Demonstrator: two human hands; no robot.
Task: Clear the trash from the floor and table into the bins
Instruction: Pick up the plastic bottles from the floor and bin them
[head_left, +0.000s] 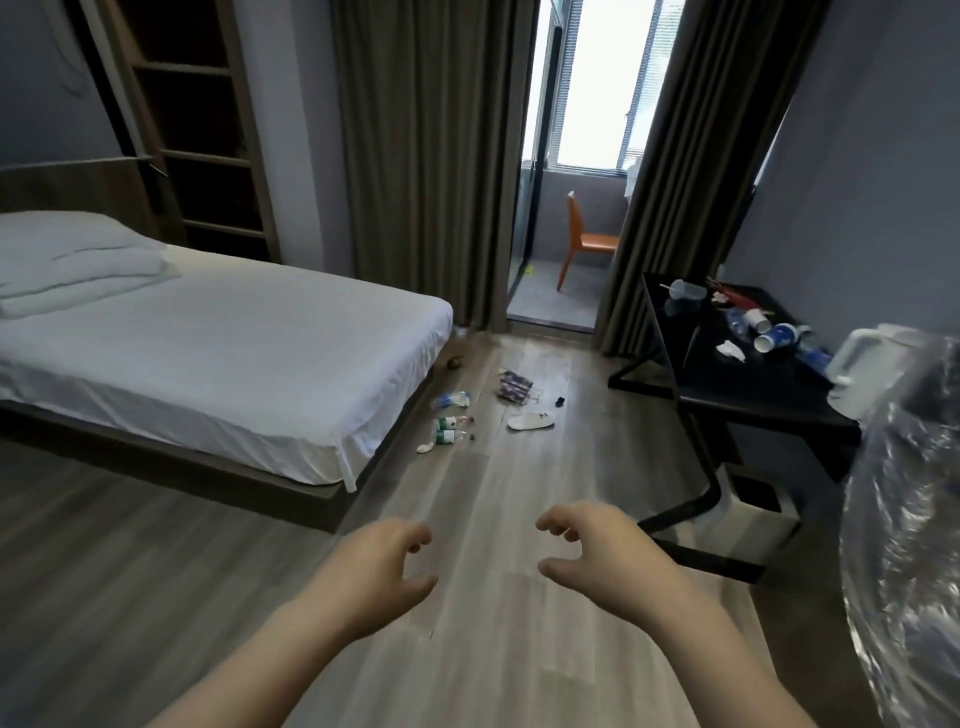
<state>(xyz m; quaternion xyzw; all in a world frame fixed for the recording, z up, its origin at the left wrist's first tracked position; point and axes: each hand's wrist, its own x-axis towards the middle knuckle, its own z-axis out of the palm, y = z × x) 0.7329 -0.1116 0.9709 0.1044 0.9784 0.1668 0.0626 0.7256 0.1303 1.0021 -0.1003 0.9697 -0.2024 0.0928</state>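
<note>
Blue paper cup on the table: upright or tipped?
Tipped: the blue paper cup lies on its side on the table, its open mouth showing.

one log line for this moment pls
left hand: open, empty | right hand: open, empty | bottles: on floor by bed | cups: on table

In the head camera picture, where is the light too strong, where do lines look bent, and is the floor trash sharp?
Head view throughout: the window is blown out to white while the room is dim; the wide lens bows the shelf unit and curtains near the edges; the plastic bottles by the bed are small and soft, labels unreadable; bright streaks glare on the clear plastic bag.
</note>
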